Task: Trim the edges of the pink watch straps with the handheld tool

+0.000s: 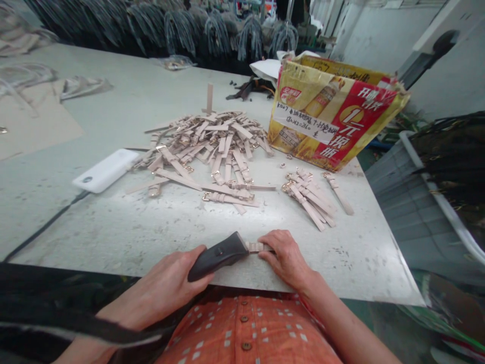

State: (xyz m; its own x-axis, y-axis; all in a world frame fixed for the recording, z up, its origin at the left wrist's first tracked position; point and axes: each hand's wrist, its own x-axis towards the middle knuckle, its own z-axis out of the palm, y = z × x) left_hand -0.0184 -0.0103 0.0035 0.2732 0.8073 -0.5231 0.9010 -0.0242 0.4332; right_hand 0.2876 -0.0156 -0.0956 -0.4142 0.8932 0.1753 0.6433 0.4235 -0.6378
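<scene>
My left hand (166, 288) is closed around a dark grey handheld tool (219, 255), whose tip touches a beige watch strap (258, 246) at the table's near edge. With its fingers curled over one end, my right hand (286, 258) presses that strap down on the table. A big heap of beige straps with gold buckles (212, 146) lies in the middle of the grey table (113, 227). To the right of it sits a smaller, tidier bunch of straps (312, 194).
A yellow and red cardboard box (333, 116) stands open at the back right. A white power bank (106, 169) with a black cable lies left of the heap. A grey crate (417, 202) holding dark straps sits off the table's right edge. Dark strap bundles line the far side.
</scene>
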